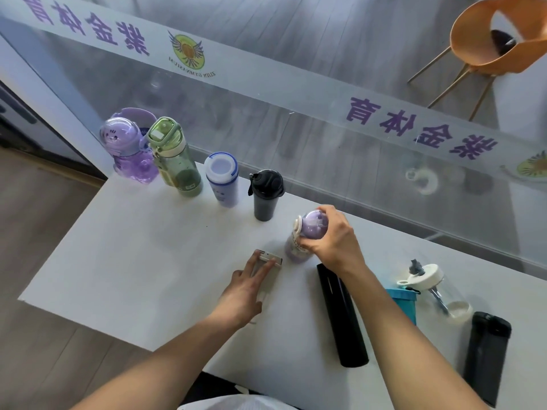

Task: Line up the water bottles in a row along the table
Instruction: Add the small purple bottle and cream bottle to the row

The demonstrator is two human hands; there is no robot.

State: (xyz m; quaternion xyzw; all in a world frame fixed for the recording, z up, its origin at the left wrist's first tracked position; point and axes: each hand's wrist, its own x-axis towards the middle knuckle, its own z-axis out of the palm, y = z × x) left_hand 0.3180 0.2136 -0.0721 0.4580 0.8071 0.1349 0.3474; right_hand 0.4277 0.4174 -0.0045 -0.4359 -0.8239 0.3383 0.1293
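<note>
Along the far side of the white table (133, 255) stand a purple cartoon bottle (130, 152), a green bottle (174, 161), a white-and-lavender bottle (222, 179) and a black cup (266, 193), in a slanting row. My right hand (331, 241) grips the domed lid of a small purple bottle (310, 226) just right of the black cup. My left hand (245, 288) lies over a clear bottle with a pale cap (270, 257) that lies on its side. At the right wait a long black flask (343, 318) lying down, a teal bottle (405, 303), a clear white-lidded bottle (426, 279) and a dark grey bottle (485, 353).
A glass wall with purple lettering (325, 137) runs close behind the row of bottles. An orange chair (497, 45) stands beyond the glass. The table's left edge and near edge drop to a wooden floor (38, 232).
</note>
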